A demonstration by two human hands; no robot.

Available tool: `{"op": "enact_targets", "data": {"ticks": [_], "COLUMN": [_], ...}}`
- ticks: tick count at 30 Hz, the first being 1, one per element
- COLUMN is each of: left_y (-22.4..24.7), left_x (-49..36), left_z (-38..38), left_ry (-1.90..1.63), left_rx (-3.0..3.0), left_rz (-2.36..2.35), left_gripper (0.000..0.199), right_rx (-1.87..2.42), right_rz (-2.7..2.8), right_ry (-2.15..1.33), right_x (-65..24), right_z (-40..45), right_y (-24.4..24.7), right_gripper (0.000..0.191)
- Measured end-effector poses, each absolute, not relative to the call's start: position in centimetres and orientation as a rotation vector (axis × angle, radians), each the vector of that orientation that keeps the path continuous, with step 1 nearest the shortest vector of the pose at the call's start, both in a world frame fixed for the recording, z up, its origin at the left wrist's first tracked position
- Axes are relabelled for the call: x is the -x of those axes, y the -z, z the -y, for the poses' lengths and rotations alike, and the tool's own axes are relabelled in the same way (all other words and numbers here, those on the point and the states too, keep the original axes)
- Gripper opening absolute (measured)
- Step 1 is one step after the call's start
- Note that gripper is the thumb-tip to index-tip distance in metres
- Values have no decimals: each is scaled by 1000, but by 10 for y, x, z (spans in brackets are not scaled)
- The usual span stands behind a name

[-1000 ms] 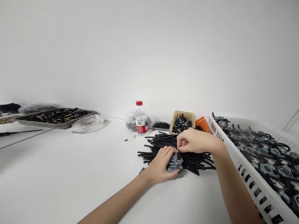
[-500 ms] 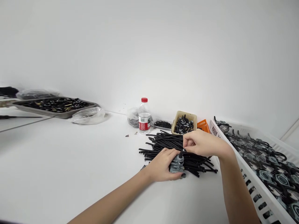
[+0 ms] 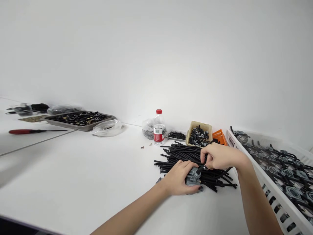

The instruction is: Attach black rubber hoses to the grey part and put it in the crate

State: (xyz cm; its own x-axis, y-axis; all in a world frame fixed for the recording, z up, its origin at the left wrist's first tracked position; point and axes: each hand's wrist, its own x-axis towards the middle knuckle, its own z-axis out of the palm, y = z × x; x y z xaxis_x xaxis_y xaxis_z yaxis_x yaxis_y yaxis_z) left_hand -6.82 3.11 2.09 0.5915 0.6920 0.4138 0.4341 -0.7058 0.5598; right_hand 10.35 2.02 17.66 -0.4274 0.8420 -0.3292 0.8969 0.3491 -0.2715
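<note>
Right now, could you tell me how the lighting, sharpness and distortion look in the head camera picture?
In the head view, light is soft and even, with faint shadows under the left hand and right hand; the grey metal part and the pile of black rubber tubes look sharp; wide-angle distortion bends the white plastic crate and the white table edges; no glare.

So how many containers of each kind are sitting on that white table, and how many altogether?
Metal tray: 1
Tan box: 1
Orange basket: 1
White crate: 1
Water bottle: 1
Total: 5
</note>
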Motion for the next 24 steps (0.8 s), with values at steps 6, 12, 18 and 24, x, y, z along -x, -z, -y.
{"op": "enact_targets", "data": {"ticks": [6, 12, 18, 24], "left_y": [-20, -20, -19, -19], "left_x": [69, 70, 70, 70], "left_z": [-30, -30, -31, -31], "left_ry": [-873, -857, -859, -873], "left_rx": [-2411, -2420, -2423, -2407], "left_rz": [-911, -912, -901, -882], "left_gripper": [50, 52, 51, 50], "right_rx": [-1556, -1595, -1482, -1460], "right_rz": [-2514, -2490, -2541, -2517], "right_ry": [699, 696, 622, 669], "right_x": [-106, -105, -100, -99], "right_z": [-23, -19, -17, -14], "right_y": [-174, -176, -176, -175], "right_gripper": [31, 24, 24, 23]}}
